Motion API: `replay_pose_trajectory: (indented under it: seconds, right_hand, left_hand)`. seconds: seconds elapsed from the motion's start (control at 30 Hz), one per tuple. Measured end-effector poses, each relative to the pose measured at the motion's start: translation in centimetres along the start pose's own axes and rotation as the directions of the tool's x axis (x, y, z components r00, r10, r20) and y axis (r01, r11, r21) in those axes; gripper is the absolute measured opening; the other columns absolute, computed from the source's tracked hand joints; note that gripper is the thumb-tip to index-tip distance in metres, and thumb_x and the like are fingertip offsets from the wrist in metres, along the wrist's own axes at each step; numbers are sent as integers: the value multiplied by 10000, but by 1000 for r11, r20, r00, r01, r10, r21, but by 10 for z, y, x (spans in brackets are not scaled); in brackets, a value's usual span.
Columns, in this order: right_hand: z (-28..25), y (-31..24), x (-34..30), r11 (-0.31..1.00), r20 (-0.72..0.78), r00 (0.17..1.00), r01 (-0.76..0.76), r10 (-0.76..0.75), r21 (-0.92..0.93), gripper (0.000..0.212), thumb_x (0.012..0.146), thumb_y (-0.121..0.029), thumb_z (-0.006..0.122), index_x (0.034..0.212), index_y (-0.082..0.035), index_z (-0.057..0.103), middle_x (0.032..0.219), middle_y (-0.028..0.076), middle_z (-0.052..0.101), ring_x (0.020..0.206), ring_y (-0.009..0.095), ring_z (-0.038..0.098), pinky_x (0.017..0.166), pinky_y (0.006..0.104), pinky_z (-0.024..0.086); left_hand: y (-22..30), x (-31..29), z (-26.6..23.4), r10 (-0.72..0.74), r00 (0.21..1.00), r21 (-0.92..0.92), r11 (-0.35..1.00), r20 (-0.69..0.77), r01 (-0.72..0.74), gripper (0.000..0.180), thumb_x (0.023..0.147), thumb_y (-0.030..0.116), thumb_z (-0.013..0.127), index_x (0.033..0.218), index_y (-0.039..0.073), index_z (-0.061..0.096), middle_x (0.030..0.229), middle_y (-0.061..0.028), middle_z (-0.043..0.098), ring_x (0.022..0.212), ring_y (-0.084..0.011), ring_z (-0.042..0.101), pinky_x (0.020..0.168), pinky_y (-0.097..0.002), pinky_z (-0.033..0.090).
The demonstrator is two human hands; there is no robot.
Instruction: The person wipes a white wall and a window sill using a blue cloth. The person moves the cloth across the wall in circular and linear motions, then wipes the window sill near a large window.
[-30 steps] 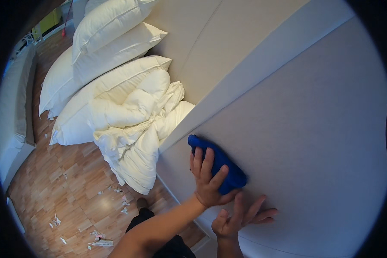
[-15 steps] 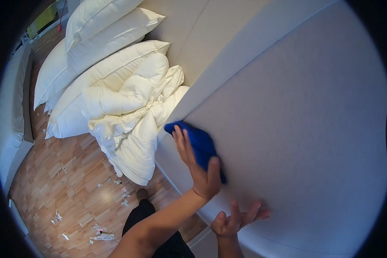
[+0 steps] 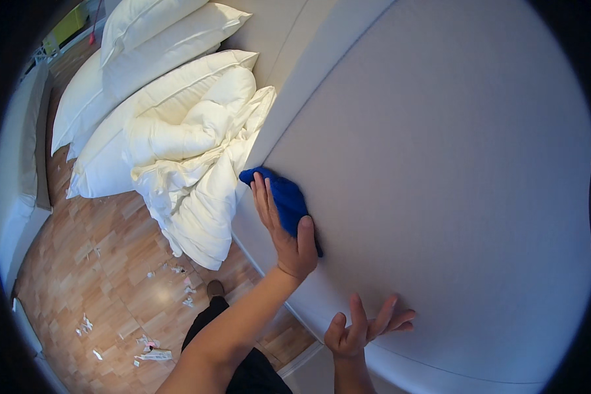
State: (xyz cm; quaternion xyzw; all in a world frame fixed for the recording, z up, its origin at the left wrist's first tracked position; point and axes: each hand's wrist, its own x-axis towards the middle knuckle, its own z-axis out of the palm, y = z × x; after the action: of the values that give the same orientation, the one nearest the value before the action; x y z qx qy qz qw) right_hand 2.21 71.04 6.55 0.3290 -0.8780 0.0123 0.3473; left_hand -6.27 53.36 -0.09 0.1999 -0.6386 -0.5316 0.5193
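A blue cloth [image 3: 289,205] lies against a large pale grey, seamed, padded surface [image 3: 440,164], near its left edge. My left hand [image 3: 284,238] presses down on the cloth, fingers stretched along it and thumb at its right side. Part of the cloth is hidden beneath the palm. Lower and to the right, my right hand [image 3: 368,328] has its fingers spread and holds nothing. It is at the same grey surface; whether the fingertips touch it I cannot tell.
White pillows [image 3: 157,56] are piled at the upper left, with crumpled white bedding [image 3: 197,197] beside the grey surface. Scraps of litter [image 3: 154,353] are scattered on the wood floor [image 3: 118,262]. A pale padded piece [image 3: 21,171] stands along the far left.
My left hand and the cloth appear slightly further up and left, and the view has shifted a little. My right hand stays spread at nearly the same place.
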Motion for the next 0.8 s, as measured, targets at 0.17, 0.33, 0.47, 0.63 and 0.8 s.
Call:
replay_pose_trajectory:
  seconds: [0.17, 0.33, 0.47, 0.63, 0.8]
  right_hand:
    - [-6, 8, -10, 1000, -44, 999, -12, 12, 3, 347, 1034, -362, 382, 1197, -130, 581, 1579, 268, 260, 1499, 493, -47, 1151, 636, -142]
    - [-16, 20, -21, 1000, -64, 998, -22, 21, -21, 358, 1036, -356, 372, 1224, -115, 559, 1577, 273, 259, 1496, 500, -36, 1153, 639, -134]
    - [-27, 29, -34, 998, -50, 998, -32, 29, -62, 349, 1030, -350, 389, 1216, -110, 560, 1577, 273, 257, 1496, 501, -38, 1153, 642, -133]
    - [-36, 34, -47, 995, -35, 997, -72, 70, -74, 343, 1029, -357, 399, 1211, -115, 561, 1578, 278, 252, 1498, 498, -34, 1151, 651, -119]
    - [-42, 40, -57, 991, -42, 994, -101, 97, -87, 350, 1034, -369, 393, 1227, -123, 553, 1582, 282, 243, 1499, 497, -28, 1150, 655, -105]
  left_hand:
    - [43, -51, 8, 104, 992, -39, 994, 67, -102, 803, 928, 457, 555, 1564, 73, 251, 1607, -303, 152, 1487, -495, 120, 1177, -596, 90]
    - [35, -70, 10, 280, 953, -26, 960, 115, -279, 838, 897, 576, 573, 1569, 169, 280, 1602, -295, 180, 1480, -502, 137, 1159, -631, 120]
    - [26, -43, 15, 5, 1000, -83, 997, -3, -5, 764, 969, 432, 498, 1563, 36, 228, 1620, -263, 151, 1502, -443, 112, 1192, -554, 99]
    - [47, -56, 20, -197, 980, -120, 974, -21, 193, 740, 982, 365, 476, 1555, -18, 206, 1629, -255, 123, 1510, -420, 100, 1202, -531, 78]
    - [88, -101, 19, 223, 967, -62, 974, 121, -217, 823, 895, 500, 609, 1561, 136, 289, 1609, -287, 169, 1482, -496, 129, 1164, -619, 96]
